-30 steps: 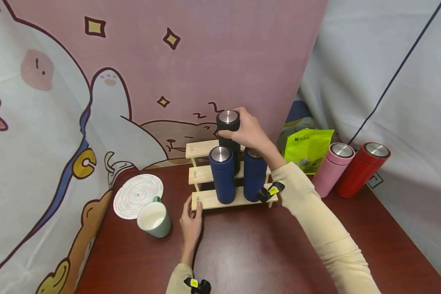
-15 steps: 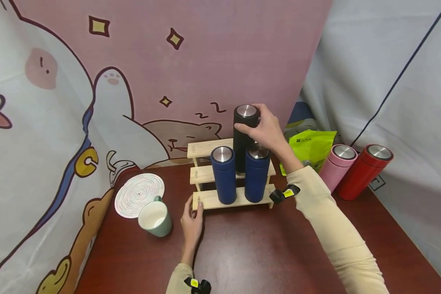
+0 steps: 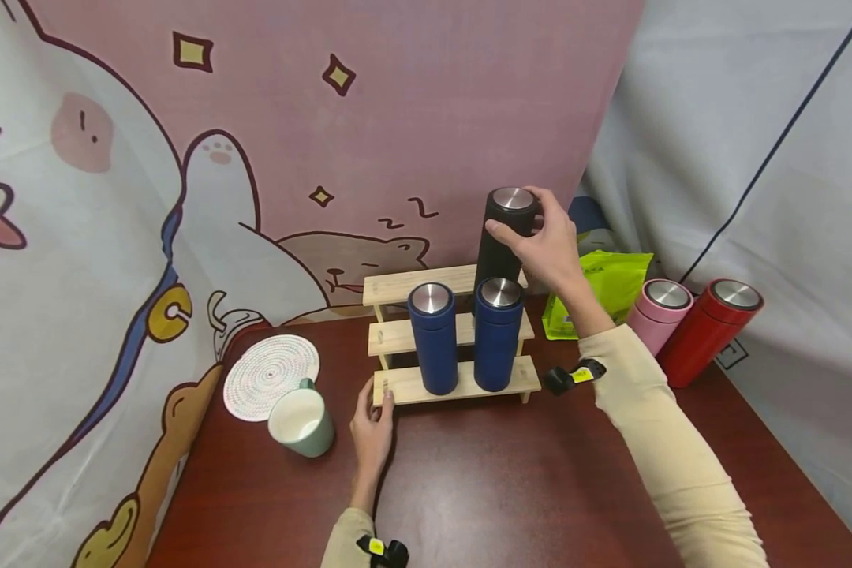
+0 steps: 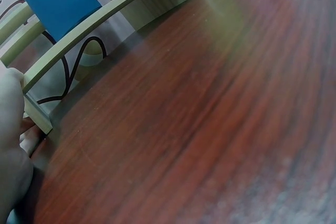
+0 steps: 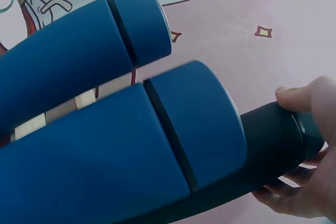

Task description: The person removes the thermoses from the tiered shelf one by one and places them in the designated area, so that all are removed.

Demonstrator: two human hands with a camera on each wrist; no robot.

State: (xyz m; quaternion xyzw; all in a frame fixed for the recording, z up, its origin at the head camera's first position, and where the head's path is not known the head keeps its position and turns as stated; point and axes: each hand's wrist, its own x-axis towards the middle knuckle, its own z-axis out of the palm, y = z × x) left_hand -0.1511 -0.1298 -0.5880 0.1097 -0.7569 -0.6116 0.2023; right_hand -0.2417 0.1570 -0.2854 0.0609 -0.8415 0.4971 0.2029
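Near its top, the black thermos bottle [image 3: 498,256] is held by my right hand [image 3: 554,248], thumb on the near side and fingers round the back. The bottle stands upright behind the right blue thermos bottle [image 3: 497,347], which hides its lower part. Another blue thermos bottle [image 3: 437,355] stands to the left on the lowest step of the three-tier wooden rack [image 3: 440,280]. My left hand [image 3: 372,430] grips the left end of that step, thumb on top. In the right wrist view the black thermos bottle [image 5: 268,140] extends behind the nearer blue one, fingers curled round it.
A pink thermos [image 3: 656,319] and a red thermos [image 3: 710,335] stand at the right, beside a lime-green pouch [image 3: 614,280]. On the left a green mug [image 3: 312,434] stands by a round woven mat [image 3: 255,379]. Patterned cloth hangs behind the brown table [image 3: 468,481].
My right hand has moved the black thermos bottle to the right and slightly up, from between the blue bottles to behind the right one. My left hand stays on the rack.
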